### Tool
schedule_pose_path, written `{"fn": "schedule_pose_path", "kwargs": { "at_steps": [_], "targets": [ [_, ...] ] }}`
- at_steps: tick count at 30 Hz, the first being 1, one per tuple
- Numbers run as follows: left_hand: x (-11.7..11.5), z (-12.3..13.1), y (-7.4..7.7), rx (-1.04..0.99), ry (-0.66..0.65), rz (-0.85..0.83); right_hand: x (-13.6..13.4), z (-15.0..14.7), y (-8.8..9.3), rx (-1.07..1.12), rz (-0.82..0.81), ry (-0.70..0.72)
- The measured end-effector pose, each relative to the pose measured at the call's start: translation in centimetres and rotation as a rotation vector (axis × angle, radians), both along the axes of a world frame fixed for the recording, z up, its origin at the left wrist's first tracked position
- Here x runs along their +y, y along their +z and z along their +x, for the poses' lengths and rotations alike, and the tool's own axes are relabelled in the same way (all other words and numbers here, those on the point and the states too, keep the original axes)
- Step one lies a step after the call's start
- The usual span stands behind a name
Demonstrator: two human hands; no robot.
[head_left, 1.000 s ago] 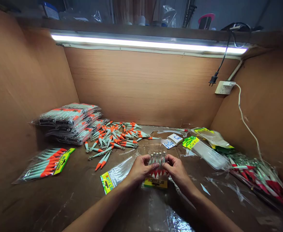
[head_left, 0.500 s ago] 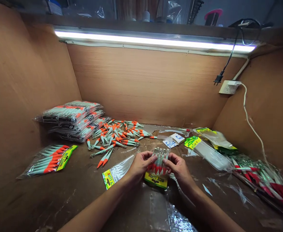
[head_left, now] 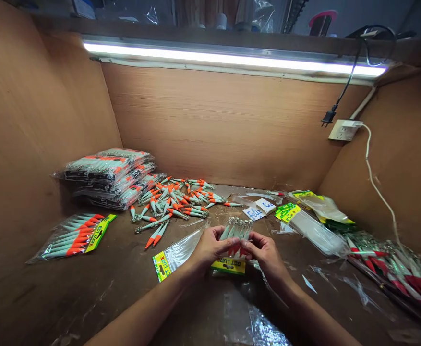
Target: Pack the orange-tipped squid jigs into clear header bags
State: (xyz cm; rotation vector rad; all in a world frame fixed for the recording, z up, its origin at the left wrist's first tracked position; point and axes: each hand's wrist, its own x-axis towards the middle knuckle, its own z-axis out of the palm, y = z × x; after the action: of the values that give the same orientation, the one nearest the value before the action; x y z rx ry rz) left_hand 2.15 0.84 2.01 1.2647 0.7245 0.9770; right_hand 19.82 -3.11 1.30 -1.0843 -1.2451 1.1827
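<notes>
Both hands are at the middle of the table (head_left: 124, 288), close together, nearly touching. My left hand (head_left: 210, 247) has its fingers curled and pinches the left edge of a row of lures (head_left: 237, 230) between thumb and fingertips. My right hand (head_left: 264, 250) is curled the same way and pinches the right edge of that row. The lures stand side by side, tilted away from me, with the metal hook ends up and clear of my fingers and the orange ends down between my hands. Just under the hands a bag (head_left: 228, 265) shows its yellow header, which lies flat on the table. I cannot tell how far the lures sit inside its clear part. An empty bag (head_left: 176, 257) with the same yellow header lies just beside my left wrist. Farther back on the left is a loose pile of orange-tipped lures (head_left: 177, 199), and behind it a stack of filled packs (head_left: 109, 175) stands against the wall. One filled pack (head_left: 75, 235) lies alone at the left front, well apart from my hands. Paper slips (head_left: 258, 210) with blue writing lie just beyond the held row. To the right are more empty bags (head_left: 311, 226), and past them a heap of red lures (head_left: 386, 266). A lit tube lamp (head_left: 232, 60) runs along the back wall.
</notes>
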Motion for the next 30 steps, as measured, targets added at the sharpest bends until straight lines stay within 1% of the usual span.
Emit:
{"fn": "schedule_pose_path", "kwargs": {
  "at_steps": [3, 5, 8, 11, 13, 15, 19, 21, 23, 26, 30],
  "targets": [
    [-0.1, 0.2, -0.3, -0.043, 0.045, 0.019, -0.1, -0.1, 0.0, 0.034, -0.004, -0.031],
    [-0.1, 0.3, -0.2, -0.072, 0.025, 0.016, 0.0, -0.1, 0.1, 0.049, -0.003, -0.054],
    [-0.2, 0.2, 0.1, -0.029, -0.024, -0.017, 0.1, 0.1, 0.3, 0.057, -0.03, -0.022],
    [-0.2, 0.1, 0.1, -0.011, 0.034, -0.08, 0.3, 0.3, 0.5, 0.04, -0.072, 0.013],
    [-0.4, 0.3, -0.1, -0.05, 0.079, -0.111, 0.3, 0.3, 0.5, 0.015, -0.092, 0.004],
    [-0.6, 0.6, -0.2, -0.107, 0.091, -0.139, 0.3, 0.2, 0.3, -0.026, -0.088, -0.01],
    [-0.7, 0.6, -0.2, -0.208, 0.042, -0.192, 0.5, 0.3, -0.3, -0.084, -0.014, -0.026],
    [-0.5, 0.3, -0.1, -0.185, 0.029, -0.182, 0.5, 0.3, -0.4, -0.076, 0.002, -0.029],
    [0.0, 0.0, -0.1, -0.11, 0.036, -0.137, 0.6, 0.4, -0.5, -0.066, -0.003, -0.015],
    [0.5, -0.1, -0.5, -0.023, 0.1, -0.066, 0.5, 0.3, -0.4, -0.066, -0.019, -0.008],
    [0.4, 0.4, -1.2, 0.01, 0.183, -0.04, 0.4, 0.2, -0.2, -0.082, -0.048, -0.024]
  ]
}}
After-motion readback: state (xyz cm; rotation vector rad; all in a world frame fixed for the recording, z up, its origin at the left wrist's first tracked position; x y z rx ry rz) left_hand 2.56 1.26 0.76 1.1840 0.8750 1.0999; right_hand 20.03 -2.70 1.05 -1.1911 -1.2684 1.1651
